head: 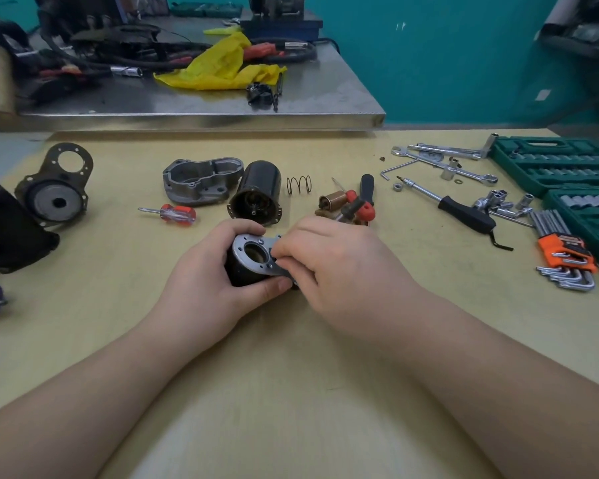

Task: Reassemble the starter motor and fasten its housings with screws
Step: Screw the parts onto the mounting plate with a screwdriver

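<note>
Fingers of right hand (pixel 329 264) hide plate's (pixel 256 259) edge.

No text, brand, number or sign can be read. The orange hex key holder (pixel 566 251), just beside the green socket case (pixel 554 164) on its near side, bears dark marks, but they are too blurred to make out.
</note>
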A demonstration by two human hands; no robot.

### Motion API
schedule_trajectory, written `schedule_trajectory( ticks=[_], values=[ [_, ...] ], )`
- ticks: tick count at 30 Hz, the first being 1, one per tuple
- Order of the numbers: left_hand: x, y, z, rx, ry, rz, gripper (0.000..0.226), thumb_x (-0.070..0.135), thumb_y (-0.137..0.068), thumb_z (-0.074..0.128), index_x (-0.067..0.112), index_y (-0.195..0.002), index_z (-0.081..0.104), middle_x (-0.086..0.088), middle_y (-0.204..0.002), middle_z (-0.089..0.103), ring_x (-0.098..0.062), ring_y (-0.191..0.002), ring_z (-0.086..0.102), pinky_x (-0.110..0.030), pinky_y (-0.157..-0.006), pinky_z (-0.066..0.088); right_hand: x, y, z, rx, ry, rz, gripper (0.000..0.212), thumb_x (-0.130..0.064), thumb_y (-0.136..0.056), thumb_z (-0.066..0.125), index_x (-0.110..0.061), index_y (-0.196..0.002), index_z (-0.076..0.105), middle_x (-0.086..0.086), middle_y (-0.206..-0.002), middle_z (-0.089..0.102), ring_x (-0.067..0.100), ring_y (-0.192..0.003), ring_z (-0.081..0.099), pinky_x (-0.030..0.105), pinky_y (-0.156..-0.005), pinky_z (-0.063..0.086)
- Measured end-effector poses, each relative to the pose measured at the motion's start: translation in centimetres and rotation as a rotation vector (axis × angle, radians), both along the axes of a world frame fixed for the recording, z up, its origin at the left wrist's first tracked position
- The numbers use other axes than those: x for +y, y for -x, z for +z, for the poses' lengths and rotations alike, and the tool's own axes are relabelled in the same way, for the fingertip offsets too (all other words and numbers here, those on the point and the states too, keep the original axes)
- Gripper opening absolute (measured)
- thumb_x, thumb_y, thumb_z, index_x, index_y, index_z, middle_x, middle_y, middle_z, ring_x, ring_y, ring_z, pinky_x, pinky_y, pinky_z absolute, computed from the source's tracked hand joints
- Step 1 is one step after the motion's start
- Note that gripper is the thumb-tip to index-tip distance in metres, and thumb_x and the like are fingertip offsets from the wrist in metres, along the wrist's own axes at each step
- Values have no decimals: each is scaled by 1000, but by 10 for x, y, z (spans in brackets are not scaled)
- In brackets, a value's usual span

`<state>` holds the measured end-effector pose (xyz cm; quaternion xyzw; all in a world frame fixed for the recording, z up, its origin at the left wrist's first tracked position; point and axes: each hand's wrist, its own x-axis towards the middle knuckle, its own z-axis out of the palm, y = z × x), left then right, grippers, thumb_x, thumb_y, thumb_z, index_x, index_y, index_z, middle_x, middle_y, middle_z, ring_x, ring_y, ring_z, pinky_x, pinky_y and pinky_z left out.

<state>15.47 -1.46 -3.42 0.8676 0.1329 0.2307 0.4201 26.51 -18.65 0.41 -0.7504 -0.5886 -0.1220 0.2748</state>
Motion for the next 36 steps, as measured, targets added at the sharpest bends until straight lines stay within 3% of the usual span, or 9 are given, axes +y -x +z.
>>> schedule_trajectory(
  ticks=[15, 19, 27, 36],
  values=[
    [-1, 0, 3, 5, -9, 1, 57, 49, -65, 86, 45, -114, 59, 33, -107, 68, 9, -97, 66, -1, -73, 44, 10, 15, -10, -26, 7, -76, 13, 2, -88, 76, -6, -98, 77, 10, -91, 67, 34, -69, 63, 40, -53, 52],
    [-2, 0, 3, 7, -18, 3, 56, 47, -64, 84, 46, -114, 59, 36, -107, 67, 12, -98, 64, 0, -73, 42, 10, 22, -9, -38, 50, -108, 17, 5, -80, 76, -5, -95, 76, 10, -86, 65, 31, -63, 60, 30, -51, 41],
    [-2, 0, 4, 12, -27, 13, 54, 47, -65, 84, 50, -111, 57, 38, -105, 67, 14, -96, 64, 1, -71, 41, 7, 24, -7, 61, 43, -87, 24, 2, -89, 68, -7, -109, 79, 9, -101, 69, 34, -82, 66, 43, -63, 55],
    [-1, 0, 2, 44, -37, 14, 58, 42, -66, 84, 42, -119, 60, 29, -107, 69, 8, -99, 65, -2, -72, 43, 8, 23, -9, 26, 7, -72, 21, 4, -88, 72, -7, -104, 80, 10, -98, 69, 32, -78, 66, 43, -60, 56]
  ],
)
